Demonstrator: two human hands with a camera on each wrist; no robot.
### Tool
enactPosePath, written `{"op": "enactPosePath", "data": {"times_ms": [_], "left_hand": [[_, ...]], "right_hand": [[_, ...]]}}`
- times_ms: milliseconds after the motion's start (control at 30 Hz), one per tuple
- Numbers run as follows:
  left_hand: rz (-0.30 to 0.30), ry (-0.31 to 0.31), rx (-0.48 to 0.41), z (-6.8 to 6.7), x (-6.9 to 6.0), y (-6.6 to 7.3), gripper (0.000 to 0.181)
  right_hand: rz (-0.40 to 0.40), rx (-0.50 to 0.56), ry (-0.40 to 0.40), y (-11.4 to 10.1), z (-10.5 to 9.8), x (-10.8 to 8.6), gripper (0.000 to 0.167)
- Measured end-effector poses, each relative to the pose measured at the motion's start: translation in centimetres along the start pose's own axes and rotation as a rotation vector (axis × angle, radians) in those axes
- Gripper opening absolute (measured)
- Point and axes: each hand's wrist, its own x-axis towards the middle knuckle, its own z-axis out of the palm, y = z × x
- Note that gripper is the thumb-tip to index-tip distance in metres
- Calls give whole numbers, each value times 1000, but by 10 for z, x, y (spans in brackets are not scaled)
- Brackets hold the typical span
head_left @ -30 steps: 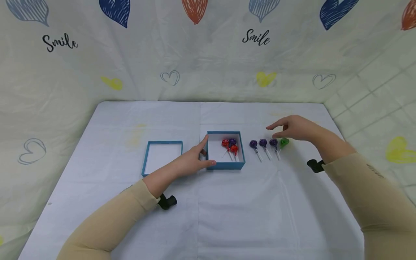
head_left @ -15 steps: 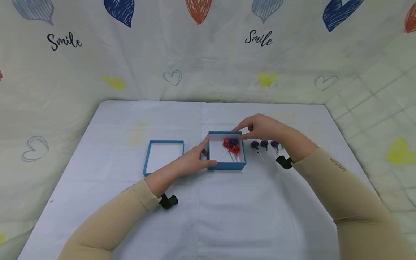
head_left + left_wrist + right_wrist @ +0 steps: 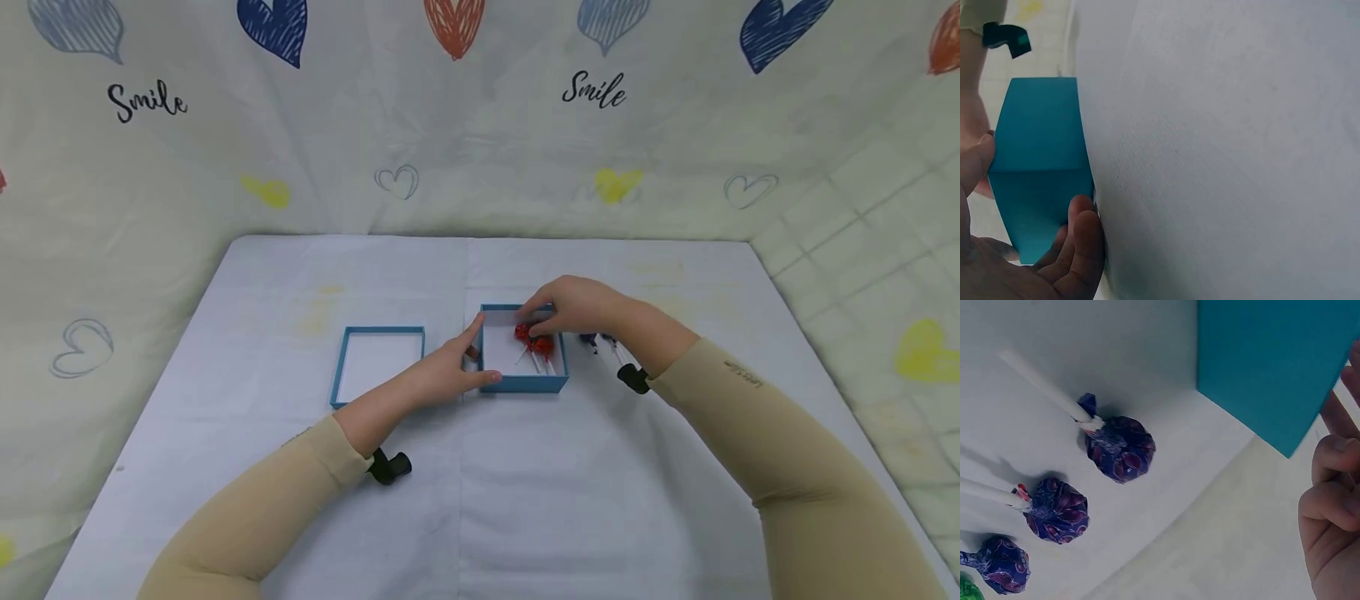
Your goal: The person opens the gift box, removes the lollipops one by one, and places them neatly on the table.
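My left hand (image 3: pixel 438 371) grips the left side of the open blue box (image 3: pixel 525 384), thumb at the front wall and a finger at the back corner. The left wrist view shows its thumb and curled fingers on either side of the box (image 3: pixel 1041 125). Inside the box lie red lollipops (image 3: pixel 543 345). Over them my right hand (image 3: pixel 581 304) reaches past the back right rim, thumb and forefinger apart, no held thing visible. Right of the box (image 3: pixel 1260 369), several purple lollipops (image 3: pixel 1121 450) and a green one (image 3: pixel 969 589) lie in a row.
A shallow blue-edged lid (image 3: pixel 384 330) lies left of the box, partly behind the left forearm. White cloth (image 3: pixel 525 483) covers the table, and a printed curtain (image 3: pixel 495 117) hangs behind its far edge. The right forearm passes over part of the lollipop row.
My right hand has moved left from above the lollipop row, across the box's right edge and down into the box. It now hides the purple lollipop inside. My left hand stays on the box.
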Motion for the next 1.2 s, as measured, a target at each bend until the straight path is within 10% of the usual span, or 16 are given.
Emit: {"op": "enactPosePath", "data": {"times_ms": [567,1200], "left_hand": [[23,1,-28,-2,-1,1,99],[14,2,-35,-2,-4,0,100]], "right_hand": [[37,-357,-69,-20,17,11,42],[-42,-355,-84,-26,25,21,28]]}}
